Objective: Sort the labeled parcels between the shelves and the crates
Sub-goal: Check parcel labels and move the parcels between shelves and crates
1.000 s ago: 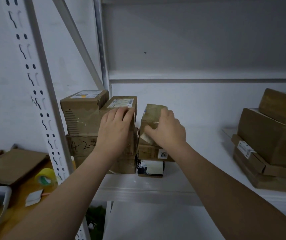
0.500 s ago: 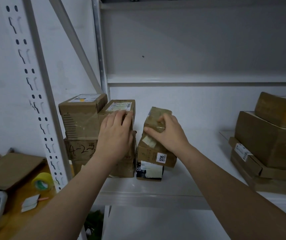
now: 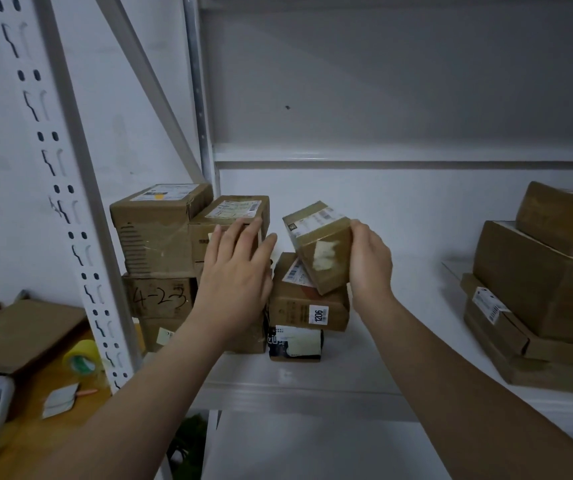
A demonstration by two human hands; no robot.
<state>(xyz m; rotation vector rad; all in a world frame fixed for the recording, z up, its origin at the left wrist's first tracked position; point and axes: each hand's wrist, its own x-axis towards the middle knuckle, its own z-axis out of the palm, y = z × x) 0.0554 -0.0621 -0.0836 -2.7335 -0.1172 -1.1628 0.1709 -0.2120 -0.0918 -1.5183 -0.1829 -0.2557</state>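
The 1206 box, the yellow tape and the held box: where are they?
1206 box point(image 3: 292, 311), head view, front face.
yellow tape point(image 3: 77, 349), head view, outer rim.
held box point(image 3: 324, 258), head view, taped side.

The right hand point(image 3: 369, 261) was lying on top of the parcel point(image 3: 319, 247). Now it grips the parcel from its right side and has lifted and tilted it, so the label face shows on top. The parcel no longer lies flat on the 1206 box point(image 3: 309, 310), and a label on that box's top is now uncovered. The left hand point(image 3: 236, 271) has shifted a little to the right, with its fingers more spread.
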